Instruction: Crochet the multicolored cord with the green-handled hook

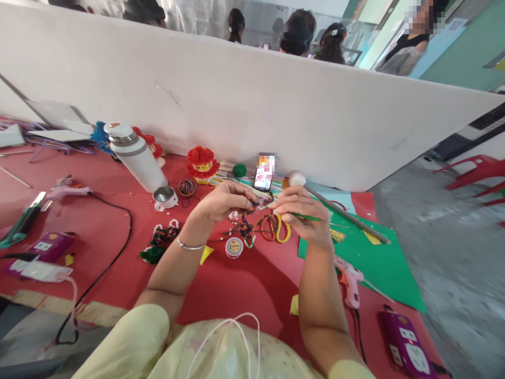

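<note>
Firstly, at far left, one of two purple plastic power boxes [59, 243] and one of two pink glue guns [70, 191], then one white cylindrical bottle [138, 160] and one small metal cup [169, 201]. Left hand [223, 201] pinches one knotted, dark multicoloured yarn piece [245, 227], dangling mid-table near one round spool [234, 247]; right hand [303, 213] grips one slim green-handled tool [305, 216]. Right forearm [321, 289] overlaps one green sheet [389, 271], before second glue gun [350, 287] and box [406, 337].

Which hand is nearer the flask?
Left. The left hand is to the right of the flask, past the cup; the right hand is farther right, beyond the left.
</note>
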`<move>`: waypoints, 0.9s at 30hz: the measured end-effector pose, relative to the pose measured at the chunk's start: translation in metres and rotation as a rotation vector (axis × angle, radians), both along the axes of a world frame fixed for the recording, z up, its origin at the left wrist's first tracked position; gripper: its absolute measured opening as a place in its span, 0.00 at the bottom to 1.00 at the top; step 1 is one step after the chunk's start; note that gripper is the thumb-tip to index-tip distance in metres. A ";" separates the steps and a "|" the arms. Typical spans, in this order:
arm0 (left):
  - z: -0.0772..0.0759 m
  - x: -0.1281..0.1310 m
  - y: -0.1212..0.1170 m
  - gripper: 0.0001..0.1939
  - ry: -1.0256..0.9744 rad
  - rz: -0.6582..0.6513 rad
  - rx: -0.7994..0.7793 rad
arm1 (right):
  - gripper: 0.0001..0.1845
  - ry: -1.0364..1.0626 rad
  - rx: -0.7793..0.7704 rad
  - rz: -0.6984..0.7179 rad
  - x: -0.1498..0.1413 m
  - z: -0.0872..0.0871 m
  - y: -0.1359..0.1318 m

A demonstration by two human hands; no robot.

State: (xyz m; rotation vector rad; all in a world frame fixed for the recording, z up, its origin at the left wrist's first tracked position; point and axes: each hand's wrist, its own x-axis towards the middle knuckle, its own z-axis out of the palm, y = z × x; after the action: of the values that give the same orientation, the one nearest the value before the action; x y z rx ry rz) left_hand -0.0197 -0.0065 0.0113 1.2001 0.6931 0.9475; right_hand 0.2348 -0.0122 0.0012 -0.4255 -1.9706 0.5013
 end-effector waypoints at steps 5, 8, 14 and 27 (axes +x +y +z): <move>-0.006 0.020 -0.005 0.10 -0.064 0.074 0.055 | 0.07 0.202 -0.097 -0.017 -0.022 -0.016 0.004; -0.012 0.033 -0.009 0.16 -0.093 0.133 0.110 | 0.09 0.221 -0.014 -0.141 -0.038 -0.025 0.004; -0.016 0.031 -0.006 0.06 0.248 0.505 0.646 | 0.07 0.547 -0.217 -0.268 -0.043 -0.035 0.007; 0.001 0.015 -0.011 0.13 -0.354 0.697 0.412 | 0.15 0.835 -0.588 -0.203 -0.040 -0.038 0.014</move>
State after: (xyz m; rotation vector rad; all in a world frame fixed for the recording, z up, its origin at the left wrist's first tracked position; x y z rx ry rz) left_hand -0.0051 -0.0178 0.0124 1.1054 0.6528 1.9081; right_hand 0.1943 0.0023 -0.0365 -0.6411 -0.9476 0.9467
